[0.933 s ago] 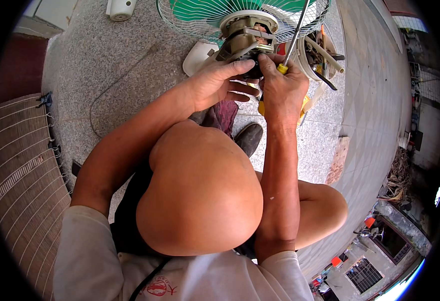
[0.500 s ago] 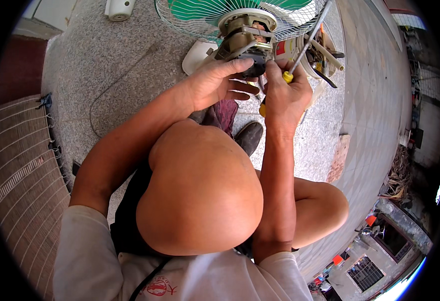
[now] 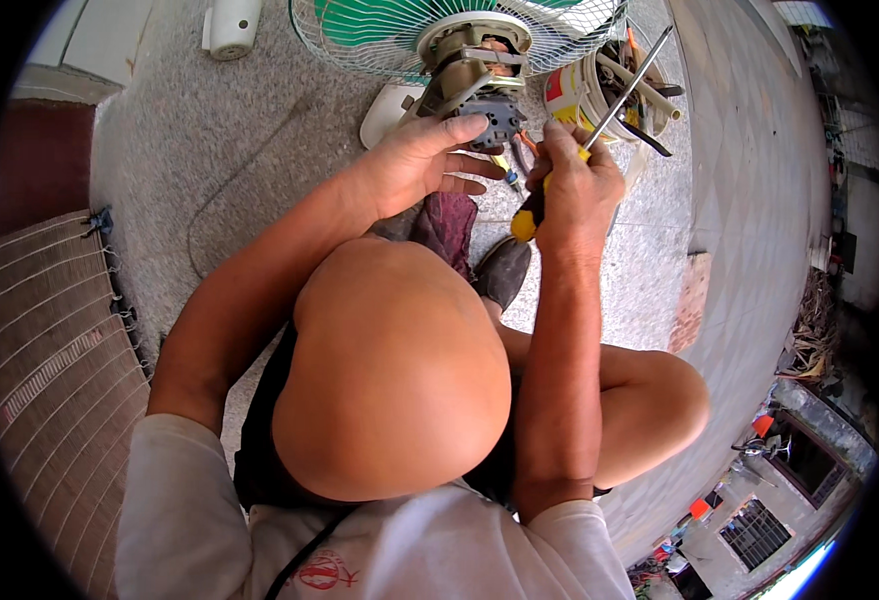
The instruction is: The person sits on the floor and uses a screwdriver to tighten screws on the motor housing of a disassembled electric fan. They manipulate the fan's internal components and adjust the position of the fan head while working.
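A fan motor [image 3: 471, 75] with its cover off sits behind a green-bladed fan in a white wire guard [image 3: 389, 30]. My left hand [image 3: 421, 165] grips the motor's dark grey rear block [image 3: 497, 115], thumb on top. My right hand [image 3: 581, 190] is shut on a screwdriver with a yellow and black handle [image 3: 527, 218]. Its metal shaft [image 3: 631, 85] slants up to the right, away from the motor. Thin coloured wires show between the two hands.
A white bucket [image 3: 571, 92] of tools stands right of the motor. The fan's white base [image 3: 384, 112] and a grey cable [image 3: 209, 200] lie on the speckled floor. A woven mat [image 3: 39, 340] is at the left, a dark shoe [image 3: 504, 270] below the hands.
My right hand has shifted slightly right with the screwdriver, and the shaft now leans further to the right. My left hand stays on the motor.
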